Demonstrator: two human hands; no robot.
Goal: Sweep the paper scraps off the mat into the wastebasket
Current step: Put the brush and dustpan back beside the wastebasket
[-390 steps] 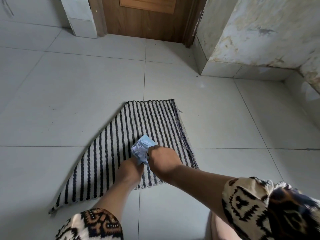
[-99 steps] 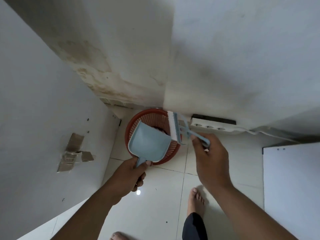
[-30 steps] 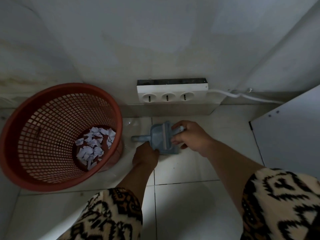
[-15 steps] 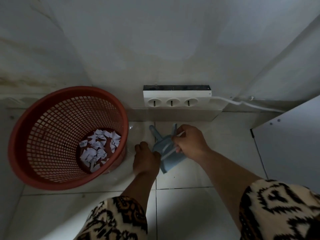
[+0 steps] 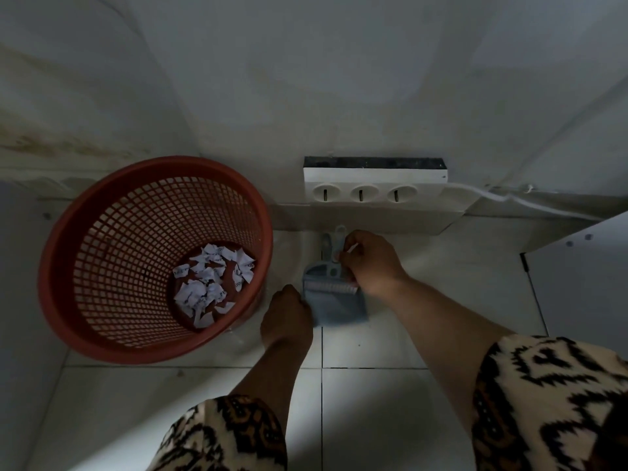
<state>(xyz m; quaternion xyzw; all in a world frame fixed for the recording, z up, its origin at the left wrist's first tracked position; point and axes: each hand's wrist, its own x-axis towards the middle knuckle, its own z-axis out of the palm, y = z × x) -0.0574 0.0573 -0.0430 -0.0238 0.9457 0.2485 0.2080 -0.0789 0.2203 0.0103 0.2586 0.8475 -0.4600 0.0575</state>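
A red mesh wastebasket [image 5: 102, 253] stands on the floor at the left, with several white paper scraps [image 5: 212, 280] in its bottom. To its right a pale blue dustpan [image 5: 339, 307] lies flat on the tiles, handle toward the wall, with a small blue brush [image 5: 331, 263] resting in it. My left hand [image 5: 285, 317] holds the dustpan's left edge. My right hand [image 5: 368, 263] is closed on the brush handle. The mat is out of view.
A white power strip [image 5: 373, 193] with three sockets leans against the wall just behind the dustpan, its cable [image 5: 509, 200] running right. A white cabinet panel [image 5: 584, 277] stands at the right. A wall corner closes in the basket's left side.
The dustpan has turned from slanted to straight, handle toward the wall, and now lies flat with the brush set inside. Both hands stayed on the tools.
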